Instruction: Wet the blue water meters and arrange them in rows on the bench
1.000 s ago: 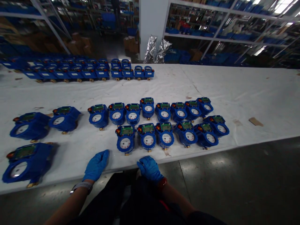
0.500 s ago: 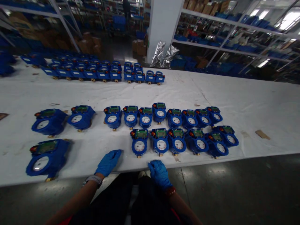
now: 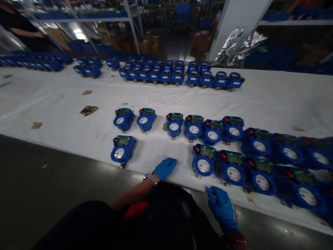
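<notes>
Currently, left hand (image 3: 164, 168): fingers together at front edge of worktop (image 3: 59, 132), apparently resting; palm hidden, grip untellable.
Right hand (image 3: 221, 205): thumb and fingers parted, nothing visible between.
Water meters (image 3: 123, 149): along front edge, dials (image 3: 203, 166) facing it, presumably for reading.

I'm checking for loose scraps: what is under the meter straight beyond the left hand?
White table cover shows around the meter, with a brown scrap at its left edge. Whether that scrap runs beneath, or anything else lies there, is hidden by the meter.

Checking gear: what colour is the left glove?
The left glove is blue, in the head view.
</notes>
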`<state>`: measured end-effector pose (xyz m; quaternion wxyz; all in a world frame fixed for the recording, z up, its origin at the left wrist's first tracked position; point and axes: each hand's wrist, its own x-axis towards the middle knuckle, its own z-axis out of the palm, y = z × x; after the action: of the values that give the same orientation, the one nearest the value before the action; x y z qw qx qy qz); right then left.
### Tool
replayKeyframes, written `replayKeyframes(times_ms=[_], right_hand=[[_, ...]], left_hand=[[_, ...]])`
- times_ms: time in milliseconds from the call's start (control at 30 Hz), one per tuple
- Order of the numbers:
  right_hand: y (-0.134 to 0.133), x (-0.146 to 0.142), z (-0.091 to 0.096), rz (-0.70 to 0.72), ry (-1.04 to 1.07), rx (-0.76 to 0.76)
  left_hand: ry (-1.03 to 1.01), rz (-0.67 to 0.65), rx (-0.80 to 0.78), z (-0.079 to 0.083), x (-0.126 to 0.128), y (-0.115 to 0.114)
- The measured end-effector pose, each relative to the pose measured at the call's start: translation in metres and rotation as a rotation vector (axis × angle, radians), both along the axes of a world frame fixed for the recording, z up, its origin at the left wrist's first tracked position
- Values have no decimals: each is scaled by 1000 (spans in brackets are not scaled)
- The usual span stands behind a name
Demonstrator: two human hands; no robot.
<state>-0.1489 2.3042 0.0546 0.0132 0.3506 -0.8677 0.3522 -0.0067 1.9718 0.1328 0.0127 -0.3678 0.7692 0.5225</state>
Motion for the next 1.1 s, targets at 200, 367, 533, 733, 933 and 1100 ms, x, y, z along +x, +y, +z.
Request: replayKeyframes(times_ms=[200, 367, 533, 733, 933, 1100], right_hand=[[12, -15, -6, 6, -170, 278], [6, -18, 13, -32, -229, 342], [7, -24, 14, -12, -239, 384], [8, -30, 10, -31, -308, 460], [9, -32, 13, -29, -333, 388], [13, -29, 17, -89, -422, 302]], left_hand=[[-18, -144, -12, 7, 6, 3], [-21, -191, 11, 9, 21, 5], [-1, -183, 9, 11, 40, -1], [37, -111, 1, 7, 49, -7], [137, 96, -43, 4, 40, -23], [202, 219, -65, 9, 29, -44]])
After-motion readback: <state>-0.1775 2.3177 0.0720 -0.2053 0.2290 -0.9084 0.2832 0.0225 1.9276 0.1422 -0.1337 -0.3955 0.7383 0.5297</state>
